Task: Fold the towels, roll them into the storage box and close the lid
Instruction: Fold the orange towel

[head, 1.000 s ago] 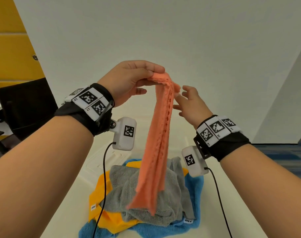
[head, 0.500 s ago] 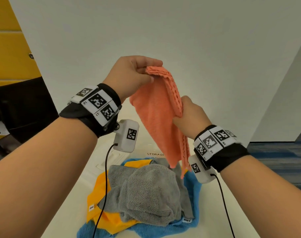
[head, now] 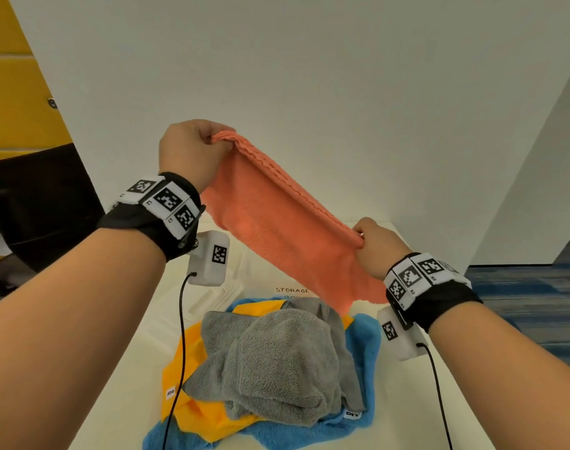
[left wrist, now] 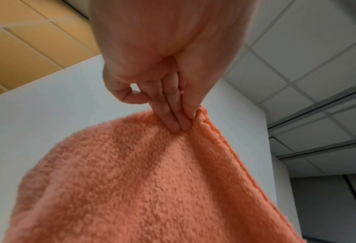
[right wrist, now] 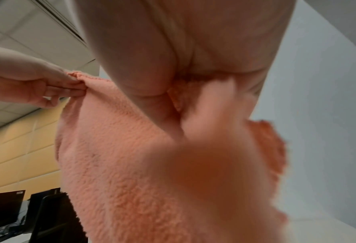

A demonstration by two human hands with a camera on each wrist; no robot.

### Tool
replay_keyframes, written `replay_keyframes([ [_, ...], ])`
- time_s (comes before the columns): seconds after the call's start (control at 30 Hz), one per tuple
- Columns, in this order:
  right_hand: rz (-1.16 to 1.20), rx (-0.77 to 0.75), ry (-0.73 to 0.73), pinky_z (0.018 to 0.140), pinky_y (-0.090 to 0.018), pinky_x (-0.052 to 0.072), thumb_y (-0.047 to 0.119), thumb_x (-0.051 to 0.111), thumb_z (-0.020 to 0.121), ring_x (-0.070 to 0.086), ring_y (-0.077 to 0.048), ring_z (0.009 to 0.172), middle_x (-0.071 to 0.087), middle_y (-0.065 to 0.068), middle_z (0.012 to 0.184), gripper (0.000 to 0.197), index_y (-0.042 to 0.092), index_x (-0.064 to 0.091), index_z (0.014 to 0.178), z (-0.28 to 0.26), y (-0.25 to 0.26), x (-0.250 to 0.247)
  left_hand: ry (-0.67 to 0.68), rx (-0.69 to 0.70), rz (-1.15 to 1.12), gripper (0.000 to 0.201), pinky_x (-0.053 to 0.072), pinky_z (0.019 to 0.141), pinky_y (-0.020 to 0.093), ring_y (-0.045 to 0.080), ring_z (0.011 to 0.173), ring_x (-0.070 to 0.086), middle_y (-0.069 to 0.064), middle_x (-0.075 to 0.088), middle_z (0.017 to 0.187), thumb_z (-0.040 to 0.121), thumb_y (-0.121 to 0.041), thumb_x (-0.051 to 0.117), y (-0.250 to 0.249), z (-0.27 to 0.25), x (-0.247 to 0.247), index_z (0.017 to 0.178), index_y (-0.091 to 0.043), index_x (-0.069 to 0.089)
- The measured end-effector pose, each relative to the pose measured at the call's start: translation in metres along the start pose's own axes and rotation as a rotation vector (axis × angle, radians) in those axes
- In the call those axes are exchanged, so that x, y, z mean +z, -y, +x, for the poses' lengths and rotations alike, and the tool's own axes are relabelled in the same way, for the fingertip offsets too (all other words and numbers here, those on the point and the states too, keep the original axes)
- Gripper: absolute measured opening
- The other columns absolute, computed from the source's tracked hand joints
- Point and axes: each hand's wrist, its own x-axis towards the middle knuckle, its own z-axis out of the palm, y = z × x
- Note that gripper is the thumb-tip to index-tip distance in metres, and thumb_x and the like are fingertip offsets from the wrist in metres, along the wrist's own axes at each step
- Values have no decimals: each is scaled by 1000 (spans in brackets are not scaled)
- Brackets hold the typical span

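An orange towel [head: 277, 228] hangs stretched in the air between both hands, above the table. My left hand [head: 192, 147] pinches its upper corner, high and to the left; fingers [left wrist: 172, 121] press the cloth there. My right hand [head: 371, 241] grips the other end of the same top edge, lower and to the right. The orange towel [right wrist: 114, 156] fills the right wrist view, blurred near the palm. Below lies a pile: a grey towel [head: 277, 362] on a yellow towel [head: 192, 358] and a blue towel [head: 365, 358]. A white storage box lid [head: 218, 297] lies behind the pile.
The white table [head: 407, 401] runs forward to a white partition wall [head: 309, 76]. A black chair [head: 37, 203] stands to the left, before a yellow wall. Blue carpet [head: 520, 293] shows on the right. A label reading STORAGE [head: 291, 290] lies behind the pile.
The right hand took hold of the towel's edge and slid down and right along it. The hanging narrow strip has spread into a wide sheet between the hands.
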Motion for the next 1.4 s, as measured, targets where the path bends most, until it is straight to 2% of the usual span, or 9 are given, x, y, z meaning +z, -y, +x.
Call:
replay_keyframes([
  [0.1, 1, -38, -27, 61, -28, 37, 4, 42, 89, 53, -22, 76, 54, -3, 83, 19, 21, 46, 98, 1, -8, 4, -20, -22, 35, 22, 50, 93, 27, 8, 95, 64, -8, 71, 93, 84, -18, 63, 8, 3, -4, 102, -25, 74],
  [0.23, -53, -83, -36, 66, -29, 34, 16, 51, 91, 52, -22, 78, 55, -1, 76, 20, 20, 49, 72, -1, -10, 1, -50, -33, 95, 24, 49, 90, 27, 12, 97, 64, -6, 70, 96, 85, -19, 62, 15, 5, -6, 106, -22, 73],
  [0.4, 21, -49, -91, 63, -27, 33, 32, 58, 91, 50, -15, 76, 53, 6, 76, 14, 19, 60, 85, -2, -15, -9, -67, -63, 188, 25, 49, 88, 29, 20, 98, 64, 3, 71, 104, 88, -20, 58, 28, 7, -10, 109, -17, 71],
  [0.53, 176, 8, -156, 56, -25, 36, 24, 57, 89, 55, -17, 77, 58, 4, 81, 4, 21, 55, 87, 1, -19, -17, -62, -89, 270, 26, 47, 82, 30, 27, 97, 63, 8, 69, 106, 90, -17, 53, 39, 8, -11, 110, -13, 70],
  [0.67, 293, 20, -222, 64, -31, 42, 20, 55, 91, 55, -21, 75, 58, 1, 78, 8, 14, 58, 86, -1, -19, -31, -69, -150, 303, 27, 52, 84, 40, 38, 94, 61, 18, 60, 113, 89, -23, 51, 49, 8, -11, 105, -12, 69],
  [0.77, 370, 34, -271, 66, -34, 40, 26, 55, 93, 51, -25, 72, 53, -5, 72, 25, 7, 56, 76, -2, -19, -40, 13, -225, 249, 29, 43, 82, 34, 30, 99, 56, 12, 58, 112, 95, -18, 42, 53, 6, -9, 117, -7, 58],
  [0.83, 420, 51, -314, 69, -35, 40, 32, 49, 96, 52, -25, 76, 56, -7, 80, 31, 4, 56, 85, -1, -18, -42, 24, -252, 172, 29, 37, 82, 32, 24, 99, 50, 8, 55, 110, 98, -18, 38, 56, 4, -6, 122, -8, 51],
  [1.13, 536, 76, -418, 56, -25, 32, 36, 39, 101, 44, -8, 66, 47, 3, 75, 28, 14, 45, 84, -3, -24, -40, 64, -221, 59, 21, 35, 75, 30, 19, 91, 51, 2, 55, 99, 101, -25, 36, 63, -10, 2, 115, -16, 49],
  [1.4, 521, 225, -302, 58, -30, 33, 37, 42, 100, 50, -26, 79, 54, -12, 88, 44, -5, 56, 100, 0, -30, -30, 146, -297, 73, 25, 37, 79, 32, 20, 93, 51, 2, 56, 103, 101, -27, 37, 75, -19, 10, 118, -15, 50],
])
